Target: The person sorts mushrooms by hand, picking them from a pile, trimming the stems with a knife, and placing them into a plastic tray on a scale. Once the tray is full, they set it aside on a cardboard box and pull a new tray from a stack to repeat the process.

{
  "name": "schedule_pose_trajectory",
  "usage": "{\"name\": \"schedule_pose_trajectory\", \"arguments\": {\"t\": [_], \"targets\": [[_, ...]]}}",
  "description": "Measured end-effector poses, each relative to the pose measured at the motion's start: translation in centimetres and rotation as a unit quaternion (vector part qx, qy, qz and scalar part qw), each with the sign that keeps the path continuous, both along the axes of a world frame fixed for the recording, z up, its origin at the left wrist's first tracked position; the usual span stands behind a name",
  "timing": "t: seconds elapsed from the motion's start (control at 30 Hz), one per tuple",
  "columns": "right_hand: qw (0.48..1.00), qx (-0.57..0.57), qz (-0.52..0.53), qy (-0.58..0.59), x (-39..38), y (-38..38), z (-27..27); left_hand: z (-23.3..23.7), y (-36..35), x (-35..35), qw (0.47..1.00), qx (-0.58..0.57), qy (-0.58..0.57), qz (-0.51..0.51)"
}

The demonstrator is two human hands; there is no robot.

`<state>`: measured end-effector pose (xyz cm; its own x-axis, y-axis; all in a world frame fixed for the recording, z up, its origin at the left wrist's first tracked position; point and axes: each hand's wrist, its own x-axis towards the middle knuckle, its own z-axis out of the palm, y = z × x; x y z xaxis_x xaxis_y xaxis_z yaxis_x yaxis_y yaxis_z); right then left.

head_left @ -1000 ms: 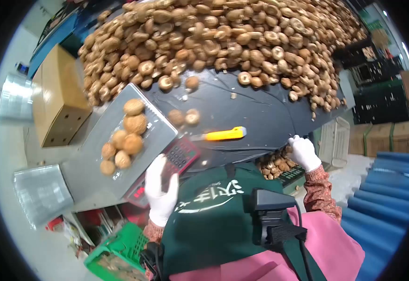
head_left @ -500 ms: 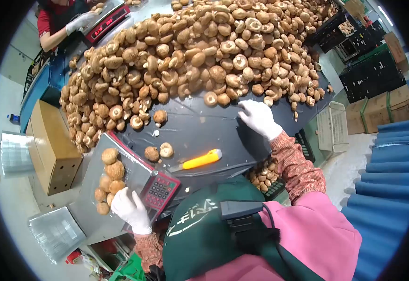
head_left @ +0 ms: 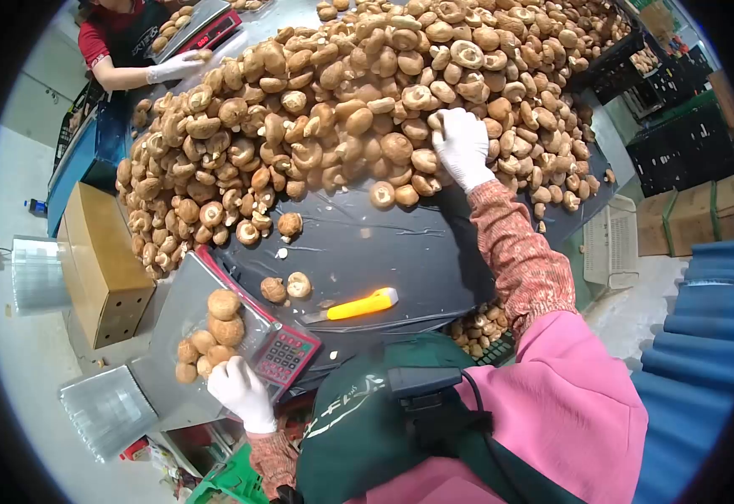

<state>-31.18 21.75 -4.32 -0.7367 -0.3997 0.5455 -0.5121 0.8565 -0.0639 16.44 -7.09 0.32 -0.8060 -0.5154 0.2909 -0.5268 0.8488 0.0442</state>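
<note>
White script on green apron [head_left: 348, 403] unreadable, scale keypad [head_left: 283, 356] markings too small

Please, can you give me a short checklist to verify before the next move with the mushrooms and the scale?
1. Right hand on the mushroom pile: ok.
2. Right hand grips one mushroom: cannot tell.
3. Left hand at the scale tray, beside the weighed mushrooms: ok.
4. Yellow knife lies apart from both hands: ok.
5. Reading on the scale legible: cannot tell.

One head-worn fisheye camera looks steeply down, close over the table [head_left: 400, 252] and the mushroom heap [head_left: 367, 92].
</note>
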Motion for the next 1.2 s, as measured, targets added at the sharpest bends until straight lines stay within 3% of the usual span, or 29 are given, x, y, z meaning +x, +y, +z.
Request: {"name": "schedule_pose_trajectory", "arguments": {"t": [0.03,0.07,0.1,0.13,0.17,0.23,0.3,0.37,0.43,0.47,0.5,0.57,0.6,0.63,0.67,0.7,0.73,0.83,1.0,1.13,1.2], "targets": [[1.0,-0.022,0.013,0.007,-0.1,0.1,0.0,0.1,0.3,0.2,1.0,0.001,0.015,0.001],[0.992,-0.121,0.046,-0.012,0.2,0.3,0.0,0.3,0.7,0.3,1.0,0.002,0.031,0.002],[0.954,-0.257,0.071,-0.138,1.1,0.5,0.3,0.5,1.0,0.4,0.999,0.005,0.046,0.003],[0.865,-0.407,0.102,-0.276,1.7,0.6,0.6,0.4,1.0,0.9,0.999,0.019,0.049,0.005],[0.732,-0.537,0.125,-0.4,2.3,0.9,1.1,0.7,1.2,1.0,0.996,0.031,0.082,0.0],[0.565,-0.642,0.2,-0.478,5.2,1.0,3.5,1.9,2.0,0.6,0.987,0.058,0.147,-0.012],[0.487,-0.649,0.227,-0.539,7.4,1.2,4.5,2.7,2.8,-0.8,0.977,0.107,0.18,-0.034],[0.495,-0.628,0.24,-0.55,9.6,0.9,5.1,4.0,4.0,-2.9,0.962,0.176,0.201,-0.054],[0.507,-0.604,0.253,-0.56,11.8,0.0,5.1,3.4,4.4,-4.7,0.902,0.356,0.231,-0.077],[0.569,-0.56,0.237,-0.554,13.5,-0.6,5.7,3.8,5.3,-5.8,0.833,0.5,0.234,-0.041],[0.597,-0.532,0.234,-0.552,15.7,-1.7,7.0,4.8,6.6,-7.6,0.741,0.628,0.237,-0.001],[0.68,-0.435,0.227,-0.544,20.5,-4.0,9.5,5.0,8.1,-9.9,0.595,0.762,0.249,-0.06],[0.753,-0.368,0.28,-0.469,22.4,-4.7,8.3,5.4,8.9,-10.6,0.554,0.792,0.245,-0.071],[0.76,-0.341,0.312,-0.457,24.1,-5.1,8.2,4.9,9.4,-10.7,0.6,0.766,0.221,-0.074],[0.732,-0.372,0.309,-0.48,25.9,-5.6,7.7,4.4,9.9,-10.9,0.527,0.8,0.265,-0.109],[0.705,-0.4,0.303,-0.5,27.3,-6.1,7.2,4.6,10.0,-10.5,0.527,0.794,0.284,-0.106],[0.638,-0.428,0.272,-0.58,27.6,-6.2,7.0,4.0,9.6,-10.0,0.57,0.758,0.293,-0.122],[0.382,-0.544,0.21,-0.717,28.1,-6.1,6.3,3.5,9.0,-9.1,0.654,0.674,0.307,-0.153],[0.342,-0.513,0.211,-0.758,28.3,-5.7,6.5,3.6,8.8,-8.5,0.728,0.592,0.304,-0.166],[0.316,-0.534,0.203,-0.757,28.0,-5.1,7.4,3.4,8.6,-8.2,0.713,0.625,0.258,-0.188],[0.351,-0.529,0.187,-0.75,27.0,-3.3,7.4,3.2,8.7,-8.4,0.702,0.644,0.233,-0.194]]}}
